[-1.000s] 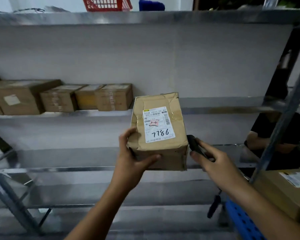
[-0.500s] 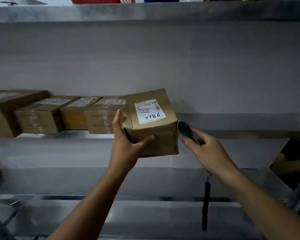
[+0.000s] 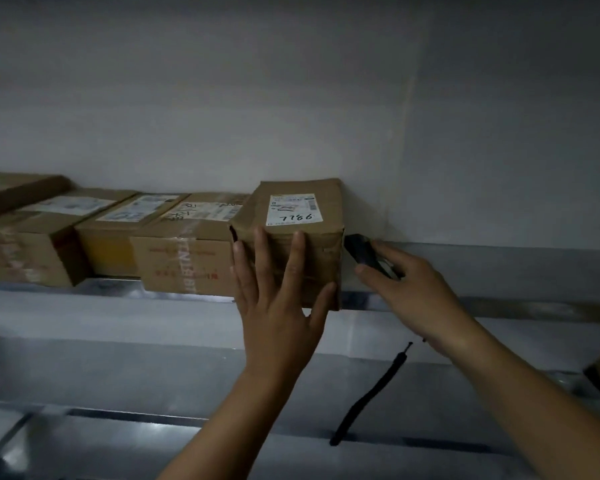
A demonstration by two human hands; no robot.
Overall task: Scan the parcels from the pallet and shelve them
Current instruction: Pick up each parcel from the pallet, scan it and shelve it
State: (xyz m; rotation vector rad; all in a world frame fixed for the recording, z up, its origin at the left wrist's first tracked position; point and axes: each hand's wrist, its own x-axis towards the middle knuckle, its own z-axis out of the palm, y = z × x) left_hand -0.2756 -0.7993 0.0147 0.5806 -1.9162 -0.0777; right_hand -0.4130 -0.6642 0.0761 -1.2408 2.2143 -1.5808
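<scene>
A brown cardboard parcel (image 3: 302,209) with a white label marked 7786 sits on the metal shelf (image 3: 499,271), at the right end of a row of boxes. My left hand (image 3: 278,306) lies flat against its front face with straight, spread fingers. Just right of the parcel, my right hand (image 3: 406,289) grips a black handheld scanner (image 3: 362,252). The scanner's black wrist strap (image 3: 368,396) dangles below that hand.
Several other taped cardboard boxes (image 3: 184,258) stand side by side on the same shelf to the left, touching the parcel. A white wall runs behind. The shelf stretches bare to the right. A lower metal shelf (image 3: 118,375) lies below.
The parcel went from held in the air to resting on the shelf beside the row. My left hand changed from gripping its side to pressing flat on its front.
</scene>
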